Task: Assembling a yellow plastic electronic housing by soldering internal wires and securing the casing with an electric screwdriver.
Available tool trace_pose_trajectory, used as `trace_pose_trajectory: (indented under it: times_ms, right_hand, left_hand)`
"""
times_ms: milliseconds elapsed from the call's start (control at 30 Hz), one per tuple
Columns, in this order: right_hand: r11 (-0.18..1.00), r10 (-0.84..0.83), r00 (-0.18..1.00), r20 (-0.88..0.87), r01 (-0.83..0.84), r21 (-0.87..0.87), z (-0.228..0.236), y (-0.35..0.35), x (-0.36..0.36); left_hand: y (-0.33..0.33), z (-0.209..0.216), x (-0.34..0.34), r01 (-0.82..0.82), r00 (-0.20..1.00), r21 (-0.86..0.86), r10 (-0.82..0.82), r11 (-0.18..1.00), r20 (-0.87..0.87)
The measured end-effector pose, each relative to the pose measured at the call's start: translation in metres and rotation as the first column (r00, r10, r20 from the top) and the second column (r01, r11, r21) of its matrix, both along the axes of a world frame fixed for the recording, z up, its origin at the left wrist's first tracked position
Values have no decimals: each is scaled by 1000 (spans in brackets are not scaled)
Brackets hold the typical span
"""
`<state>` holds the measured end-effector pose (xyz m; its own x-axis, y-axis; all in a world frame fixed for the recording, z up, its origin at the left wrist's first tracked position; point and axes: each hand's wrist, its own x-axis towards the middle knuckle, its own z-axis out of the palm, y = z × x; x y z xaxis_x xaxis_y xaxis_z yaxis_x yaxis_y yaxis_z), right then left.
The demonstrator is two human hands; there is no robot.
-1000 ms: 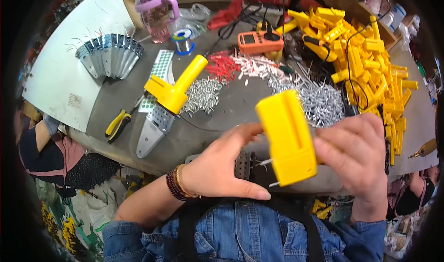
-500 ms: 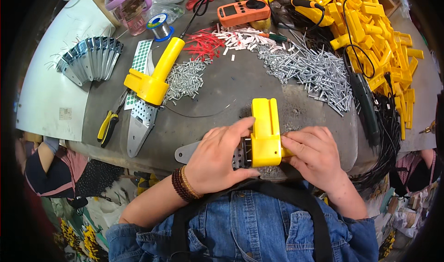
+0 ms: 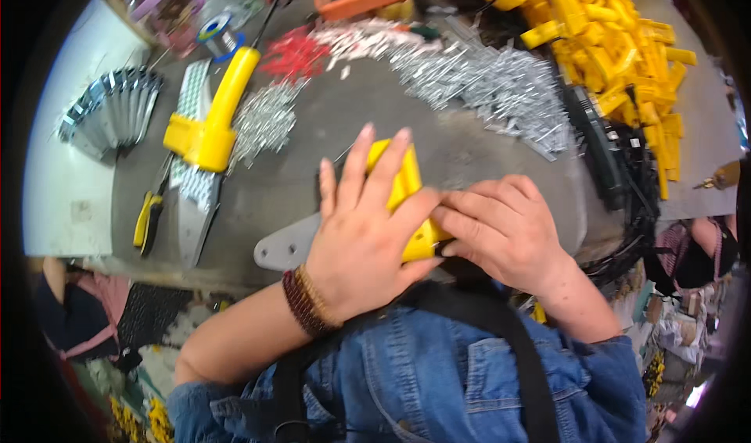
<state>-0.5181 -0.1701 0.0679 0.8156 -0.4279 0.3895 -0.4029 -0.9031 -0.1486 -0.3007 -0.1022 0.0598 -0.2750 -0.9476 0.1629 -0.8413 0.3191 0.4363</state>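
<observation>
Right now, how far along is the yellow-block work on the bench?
Looks done: a big heap of yellow blocks lies at the bench's far right, though whether they are finished cannot be told. In hand: the left hand presses flat on one yellow block while the right hand works at its near end. Left: piles of metal pins and red pieces lie loose.

Grey workbench [image 3: 313, 130] strewn with metal pins [image 3: 493, 83], yellow housings [image 3: 618, 44]
</observation>
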Motion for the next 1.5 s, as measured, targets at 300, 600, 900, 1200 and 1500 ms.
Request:
trace_pose_trajectory:
  times_ms: [300,600,900,1200,1500]
  right_hand:
    - [538,-840,539,54,842,-38,-29,-81,-141]
    - [874,-487,494,721,271,404,22,-66,-141]
    - [210,-504,445,741,-768,605,10,10,-97]
    - [223,-826,-13,564,-926,305,-26,28,-54]
    - [249,-781,30,624,-901,355,-30,34,-47]
  left_hand:
    - [-1,-13,-1,92,983,-127,-110,988,-146]
    - [-5,-17,-2,80,985,-121,-97,989,-143]
    - [-4,-20,-1,87,979,-175,-117,981,-165]
    - [-3,-22,-4,62,984,-194,-92,979,-152]
    - [-3,-21,-4,55,982,-196,-88,979,-169]
